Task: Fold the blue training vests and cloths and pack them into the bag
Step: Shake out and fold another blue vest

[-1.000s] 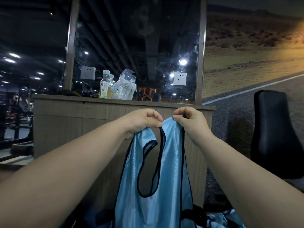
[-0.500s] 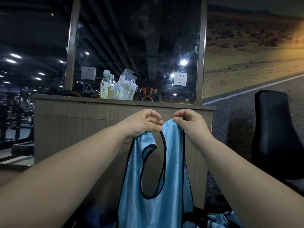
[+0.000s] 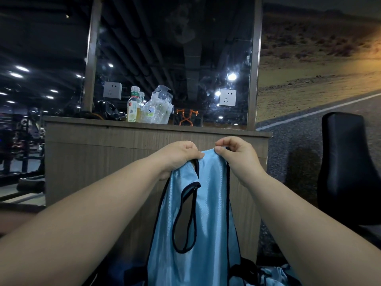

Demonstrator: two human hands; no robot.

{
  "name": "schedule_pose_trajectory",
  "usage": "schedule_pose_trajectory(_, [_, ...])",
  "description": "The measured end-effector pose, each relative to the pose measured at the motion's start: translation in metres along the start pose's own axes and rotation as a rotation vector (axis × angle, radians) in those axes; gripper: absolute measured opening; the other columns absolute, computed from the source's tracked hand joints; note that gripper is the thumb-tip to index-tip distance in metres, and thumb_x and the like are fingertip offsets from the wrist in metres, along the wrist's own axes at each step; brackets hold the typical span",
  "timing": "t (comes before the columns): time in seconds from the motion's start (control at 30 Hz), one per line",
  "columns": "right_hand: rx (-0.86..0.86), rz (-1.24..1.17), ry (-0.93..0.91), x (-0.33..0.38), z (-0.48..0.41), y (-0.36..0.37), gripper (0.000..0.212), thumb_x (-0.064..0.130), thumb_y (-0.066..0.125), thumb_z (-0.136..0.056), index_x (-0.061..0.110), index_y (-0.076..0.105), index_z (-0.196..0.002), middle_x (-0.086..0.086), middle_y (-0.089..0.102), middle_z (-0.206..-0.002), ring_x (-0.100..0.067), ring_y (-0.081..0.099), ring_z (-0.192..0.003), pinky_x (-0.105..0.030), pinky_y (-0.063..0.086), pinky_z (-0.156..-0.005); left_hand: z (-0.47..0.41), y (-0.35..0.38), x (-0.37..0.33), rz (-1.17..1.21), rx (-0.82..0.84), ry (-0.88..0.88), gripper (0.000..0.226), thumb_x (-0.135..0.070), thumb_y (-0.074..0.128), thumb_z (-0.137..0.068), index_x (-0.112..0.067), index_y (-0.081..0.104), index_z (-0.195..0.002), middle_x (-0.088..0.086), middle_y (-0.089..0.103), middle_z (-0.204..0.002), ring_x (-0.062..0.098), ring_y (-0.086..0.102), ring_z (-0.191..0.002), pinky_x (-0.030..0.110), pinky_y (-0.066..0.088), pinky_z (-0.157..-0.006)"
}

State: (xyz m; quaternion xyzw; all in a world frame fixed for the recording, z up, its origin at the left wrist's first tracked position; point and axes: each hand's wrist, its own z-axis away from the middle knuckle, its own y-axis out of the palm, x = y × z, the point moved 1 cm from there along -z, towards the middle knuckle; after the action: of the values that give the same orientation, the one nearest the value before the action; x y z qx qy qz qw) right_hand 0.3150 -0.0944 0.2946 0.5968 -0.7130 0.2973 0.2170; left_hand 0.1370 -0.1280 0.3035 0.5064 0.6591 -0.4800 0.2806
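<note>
Blue vest point(image 3: 206, 234): folding, I think.
Left hand point(image 3: 181, 156), right hand point(image 3: 237, 156) pinch its 12 o'clock straps; next, probably fold it over.

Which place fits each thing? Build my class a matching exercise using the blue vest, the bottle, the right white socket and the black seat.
1 blue vest
2 bottle
3 right white socket
4 black seat

A on the counter
B far right
C pinched by left hand and right hand
D on the dark panel

Pairs: 1-C; 2-A; 3-D; 4-B
</note>
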Motion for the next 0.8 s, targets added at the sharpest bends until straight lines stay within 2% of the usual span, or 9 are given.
schedule_pose_trajectory(0.13, [-0.079, 0.280, -0.087, 0.008, 0.005, 0.007, 0.010, 0.025, 0.069, -0.088, 0.031, 0.061, -0.088, 0.013, 0.061, -0.095, -0.008, 0.057, -0.089, -0.028, 0.049, -0.080, -0.008, 0.003, 0.000, -0.048, -0.155, 0.015, 0.027, -0.017, 0.064, -0.091, -0.020, 0.047, -0.070, -0.004, 0.050, -0.062, 0.010, 0.044, -0.052, 0.024, 0.036, -0.049])
schedule_pose_trajectory(0.2, [-0.133, 0.345, -0.175, 0.015, 0.014, 0.011, 0.013, 0.032, 0.069, -0.085, 0.031, 0.057, -0.082, 0.014, 0.054, -0.082, -0.008, 0.052, -0.079, -0.028, 0.045, -0.072, -0.010, 0.002, 0.001, -0.008, -0.257, 0.008, 0.015, -0.015, 0.060, -0.093, -0.020, 0.053, -0.081, 0.001, 0.056, -0.078, 0.012, 0.048, -0.058, 0.024, 0.040, -0.049])
schedule_pose_trajectory(0.23, [-0.099, 0.288, -0.193, 0.019, 0.020, 0.014, 0.014, 0.034, 0.070, -0.084, 0.029, 0.057, -0.079, 0.013, 0.052, -0.073, -0.007, 0.050, -0.070, -0.028, 0.043, -0.066, -0.011, 0.002, 0.001, 0.030, -0.293, 0.003, 0.009, -0.012, 0.057, -0.095, -0.020, 0.057, -0.092, 0.004, 0.059, -0.090, 0.013, 0.051, -0.062, 0.023, 0.042, -0.050])
schedule_pose_trajectory(0.33, [0.173, 0.190, -0.170, 0.031, 0.034, 0.027, 0.013, 0.035, 0.074, -0.081, 0.031, 0.062, -0.082, 0.011, 0.050, -0.055, -0.007, 0.047, -0.054, -0.028, 0.042, -0.058, -0.012, 0.004, 0.000, 0.156, -0.308, -0.028, 0.036, 0.002, 0.043, -0.096, -0.020, 0.063, -0.115, 0.010, 0.062, -0.113, 0.015, 0.061, -0.081, 0.025, 0.051, -0.057])
schedule_pose_trajectory(0.4, [0.278, 0.292, -0.125, 0.033, 0.037, 0.035, 0.021, 0.038, 0.076, -0.078, 0.038, 0.061, -0.094, 0.009, 0.057, -0.060, -0.010, 0.058, -0.058, -0.029, 0.050, -0.063, -0.012, 0.006, 0.001, 0.303, -0.308, -0.103, 0.038, 0.006, 0.039, -0.092, -0.013, 0.068, -0.108, 0.013, 0.066, -0.107, 0.023, 0.066, -0.085, 0.028, 0.057, -0.058])
schedule_pose_trajectory(0.47, [0.276, 0.393, -0.072, 0.033, 0.037, 0.039, 0.032, 0.038, 0.073, -0.079, 0.043, 0.056, -0.106, 0.009, 0.063, -0.073, -0.010, 0.066, -0.067, -0.031, 0.053, -0.066, -0.013, 0.008, 0.002, 0.425, -0.281, -0.178, 0.031, 0.007, 0.040, -0.089, -0.001, 0.068, -0.100, 0.018, 0.066, -0.101, 0.031, 0.065, -0.083, 0.037, 0.057, -0.067])
schedule_pose_trajectory(0.57, [0.224, 0.405, -0.032, 0.031, 0.033, 0.040, 0.026, 0.028, 0.066, -0.083, 0.046, 0.053, -0.095, 0.010, 0.064, -0.080, -0.007, 0.067, -0.065, -0.030, 0.057, -0.064, -0.011, 0.012, -0.001, 0.497, -0.267, -0.215, 0.025, 0.004, 0.046, -0.091, 0.006, 0.067, -0.104, 0.025, 0.067, -0.106, 0.037, 0.067, -0.087, 0.046, 0.057, -0.076])
schedule_pose_trajectory(0.7, [0.150, 0.258, 0.036, 0.028, 0.028, 0.036, 0.016, 0.018, 0.058, -0.083, 0.032, 0.057, -0.090, 0.001, 0.070, -0.078, -0.017, 0.071, -0.066, -0.038, 0.061, -0.064, -0.006, 0.017, -0.010, 0.584, -0.239, -0.158, 0.027, 0.003, 0.040, -0.098, 0.009, 0.059, -0.116, 0.027, 0.062, -0.098, 0.030, 0.062, -0.068, 0.037, 0.056, -0.053])
schedule_pose_trajectory(0.8, [0.139, 0.099, 0.167, 0.026, 0.016, 0.039, 0.016, 0.017, 0.053, -0.083, 0.025, 0.060, -0.093, -0.004, 0.070, -0.084, -0.020, 0.070, -0.067, -0.035, 0.061, -0.064, -0.005, 0.022, -0.016, 0.650, -0.232, -0.120, 0.024, 0.003, 0.036, -0.101, 0.006, 0.057, -0.111, 0.026, 0.061, -0.096, 0.028, 0.062, -0.071, 0.043, 0.055, -0.060])
